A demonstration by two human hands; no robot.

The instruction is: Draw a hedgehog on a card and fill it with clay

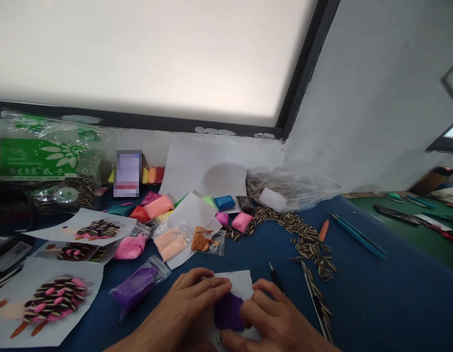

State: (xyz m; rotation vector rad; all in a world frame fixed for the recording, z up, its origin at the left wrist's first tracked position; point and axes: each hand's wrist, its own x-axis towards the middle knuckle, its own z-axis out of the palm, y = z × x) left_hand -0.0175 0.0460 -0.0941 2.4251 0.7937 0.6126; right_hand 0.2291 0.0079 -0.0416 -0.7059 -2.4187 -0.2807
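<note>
A flat patch of purple modelling clay lies on a small sheet of white paper at the bottom centre. My left hand rests over the paper's left side, with its fingers stretched out and their tips at the clay's upper left edge. My right hand is closed, its bent fingers pressing on the clay's right edge and its thumb near the lower edge. Left of my hands lies a bag of purple clay. A dark pen sits just beyond my right hand.
Sunflower seeds spread across the right middle, beside metal tweezers and a blue tool. Hedgehog pictures of clay and seeds lie at left. Behind are bagged clays, a phone and a green seed bag.
</note>
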